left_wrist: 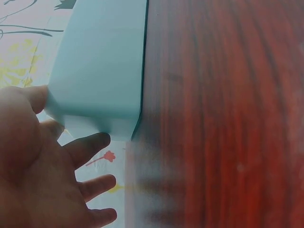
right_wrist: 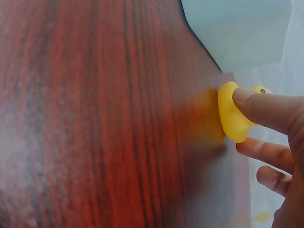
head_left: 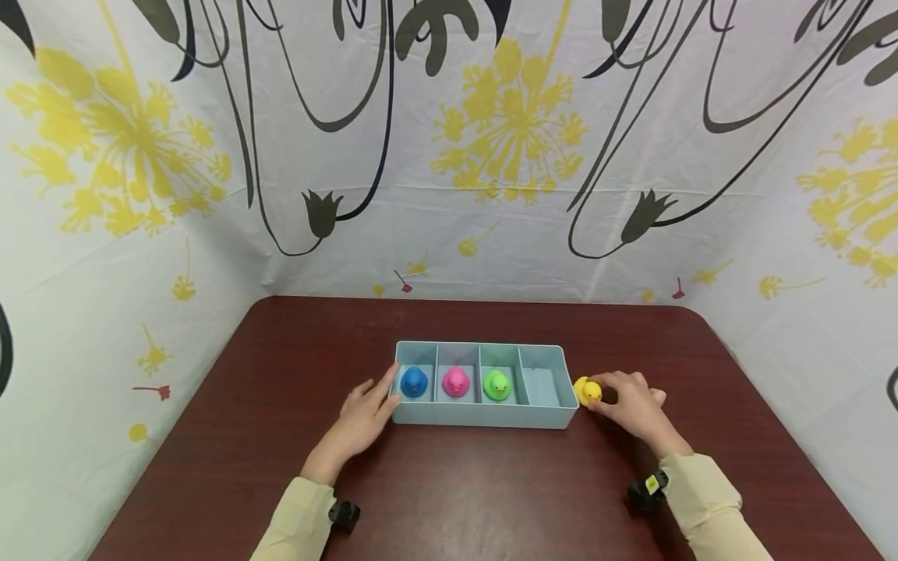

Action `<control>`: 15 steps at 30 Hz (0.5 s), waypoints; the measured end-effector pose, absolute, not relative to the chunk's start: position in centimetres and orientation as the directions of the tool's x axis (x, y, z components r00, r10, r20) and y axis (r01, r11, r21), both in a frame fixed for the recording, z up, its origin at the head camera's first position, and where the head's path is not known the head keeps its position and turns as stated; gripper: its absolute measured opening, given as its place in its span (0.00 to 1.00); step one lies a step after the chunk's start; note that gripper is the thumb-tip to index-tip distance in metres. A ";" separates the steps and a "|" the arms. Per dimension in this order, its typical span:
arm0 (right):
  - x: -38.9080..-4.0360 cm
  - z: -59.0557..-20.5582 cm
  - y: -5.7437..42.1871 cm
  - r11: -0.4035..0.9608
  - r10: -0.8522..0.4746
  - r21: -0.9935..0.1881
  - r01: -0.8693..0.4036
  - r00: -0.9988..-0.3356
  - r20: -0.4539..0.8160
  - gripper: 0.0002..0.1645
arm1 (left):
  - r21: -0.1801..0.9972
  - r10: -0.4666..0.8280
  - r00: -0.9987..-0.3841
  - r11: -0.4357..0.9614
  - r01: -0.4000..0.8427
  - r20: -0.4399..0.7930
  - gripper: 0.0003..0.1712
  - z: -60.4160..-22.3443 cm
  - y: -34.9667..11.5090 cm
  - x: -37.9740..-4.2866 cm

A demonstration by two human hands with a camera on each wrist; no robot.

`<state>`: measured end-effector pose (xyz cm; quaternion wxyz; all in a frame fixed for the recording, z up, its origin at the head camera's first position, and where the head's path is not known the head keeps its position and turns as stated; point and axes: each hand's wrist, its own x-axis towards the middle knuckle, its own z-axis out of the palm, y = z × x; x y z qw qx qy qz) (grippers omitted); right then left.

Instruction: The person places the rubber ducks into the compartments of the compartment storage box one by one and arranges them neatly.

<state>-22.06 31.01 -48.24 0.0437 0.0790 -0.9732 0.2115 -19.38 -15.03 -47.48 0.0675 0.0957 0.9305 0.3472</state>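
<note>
A pale blue box [head_left: 484, 416] with compartments stands on the table. From left to right it holds a blue rubber duck [head_left: 414, 382], a pink rubber duck [head_left: 456, 382] and a green rubber duck [head_left: 496, 385]; the rightmost compartment has nothing in it. My left hand [head_left: 366, 414] rests against the box's left end, fingers spread and fairly straight, thumb near the front corner. Just off the right end, my right hand [head_left: 634, 403] pinches a yellow rubber duck [right_wrist: 232, 111] between thumb and fingers, close over the table.
The dark red wooden table [head_left: 477, 499] extends around the box on every side. Behind and beside it hangs a white cloth [head_left: 393, 164] with yellow and grey flower prints. A small black device [head_left: 344, 516] sits at the left wrist, another [head_left: 647, 492] at the right.
</note>
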 end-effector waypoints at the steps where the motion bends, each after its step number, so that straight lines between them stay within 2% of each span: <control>1: -22.1 -48.2 31.0 0.898 -0.134 -0.405 -0.172 -0.984 0.121 0.27 | 0.660 0.226 -0.972 0.740 0.132 -0.059 0.34 -47.5 -15.0 -19.4; 15: -21.8 -47.2 30.9 0.899 -0.135 -0.400 -0.178 -0.982 0.133 0.28 | 0.663 0.223 -0.973 0.737 0.133 -0.052 0.34 -47.5 -15.1 -19.3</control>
